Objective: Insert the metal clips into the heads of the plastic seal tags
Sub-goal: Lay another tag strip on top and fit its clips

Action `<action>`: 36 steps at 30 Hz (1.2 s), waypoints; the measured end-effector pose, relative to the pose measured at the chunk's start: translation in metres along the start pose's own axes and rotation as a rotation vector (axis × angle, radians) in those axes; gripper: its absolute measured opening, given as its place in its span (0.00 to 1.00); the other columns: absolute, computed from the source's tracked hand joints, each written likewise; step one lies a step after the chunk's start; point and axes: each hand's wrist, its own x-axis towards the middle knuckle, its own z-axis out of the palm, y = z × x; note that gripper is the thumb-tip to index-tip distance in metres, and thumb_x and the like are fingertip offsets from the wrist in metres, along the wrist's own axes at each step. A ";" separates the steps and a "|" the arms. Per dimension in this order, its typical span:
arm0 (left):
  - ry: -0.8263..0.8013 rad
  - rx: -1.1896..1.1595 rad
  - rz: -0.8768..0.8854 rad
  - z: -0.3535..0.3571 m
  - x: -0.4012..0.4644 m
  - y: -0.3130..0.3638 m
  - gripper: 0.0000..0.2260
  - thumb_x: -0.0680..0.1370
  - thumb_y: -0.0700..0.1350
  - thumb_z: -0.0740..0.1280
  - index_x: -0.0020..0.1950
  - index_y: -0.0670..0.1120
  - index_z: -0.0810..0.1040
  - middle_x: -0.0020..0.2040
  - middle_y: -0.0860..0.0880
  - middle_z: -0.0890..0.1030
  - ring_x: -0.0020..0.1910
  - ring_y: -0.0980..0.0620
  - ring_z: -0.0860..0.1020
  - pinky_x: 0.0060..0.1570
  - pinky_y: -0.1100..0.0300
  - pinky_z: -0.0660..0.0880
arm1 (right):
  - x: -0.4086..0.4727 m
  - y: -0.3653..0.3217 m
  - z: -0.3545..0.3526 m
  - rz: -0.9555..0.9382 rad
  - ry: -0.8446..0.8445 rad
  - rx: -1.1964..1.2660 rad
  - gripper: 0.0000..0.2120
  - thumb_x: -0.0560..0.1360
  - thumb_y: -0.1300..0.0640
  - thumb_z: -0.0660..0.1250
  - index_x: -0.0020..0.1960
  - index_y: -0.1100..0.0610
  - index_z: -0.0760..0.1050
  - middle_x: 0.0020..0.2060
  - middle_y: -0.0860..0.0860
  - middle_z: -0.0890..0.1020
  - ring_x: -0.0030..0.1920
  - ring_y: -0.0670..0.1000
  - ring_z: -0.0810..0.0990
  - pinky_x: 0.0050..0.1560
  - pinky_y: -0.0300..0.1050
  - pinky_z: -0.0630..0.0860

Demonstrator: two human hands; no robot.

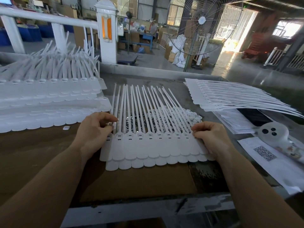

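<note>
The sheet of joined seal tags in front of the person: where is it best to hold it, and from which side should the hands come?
Probably at its two ends, at the row of heads, as the left hand and right hand do now. The sheet of joined seal tags lies flat and wide, with loose straps fanning away; the joined flat flags are its stiffest part. Coming from the near side keeps the slots uncovered.

A joined strip of white seal tags (153, 145) lies on a brown cardboard sheet (139, 181) on the worktop (205, 171), tails fanned away from the person. The left hand (95, 130) pinches the strip's left end at the heads; the right hand (212, 137) pinches its right end. Shiny metal clips (133, 120) lie under the tails. Stacked tag strips (49, 99) sit left, and flat ones (238, 97) right.
</note>
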 end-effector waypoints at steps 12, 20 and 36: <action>0.027 -0.097 -0.006 -0.002 -0.002 0.001 0.10 0.75 0.35 0.67 0.48 0.50 0.80 0.42 0.54 0.78 0.43 0.59 0.76 0.41 0.69 0.68 | 0.000 0.010 0.004 -0.066 0.168 0.039 0.07 0.72 0.62 0.69 0.45 0.51 0.82 0.42 0.44 0.83 0.44 0.43 0.79 0.48 0.39 0.74; 0.017 -0.099 0.004 -0.002 -0.002 -0.001 0.11 0.75 0.36 0.68 0.46 0.54 0.78 0.44 0.55 0.79 0.44 0.60 0.77 0.43 0.68 0.70 | -0.002 0.011 0.007 -0.168 0.256 -0.200 0.08 0.73 0.62 0.67 0.48 0.54 0.83 0.42 0.44 0.81 0.40 0.39 0.76 0.42 0.26 0.66; 0.012 -0.239 -0.034 -0.005 -0.006 0.004 0.10 0.73 0.37 0.70 0.45 0.53 0.79 0.45 0.48 0.81 0.47 0.51 0.80 0.47 0.60 0.74 | -0.012 0.000 -0.004 -0.035 0.245 0.286 0.08 0.71 0.66 0.69 0.43 0.55 0.83 0.38 0.50 0.85 0.43 0.47 0.82 0.47 0.42 0.78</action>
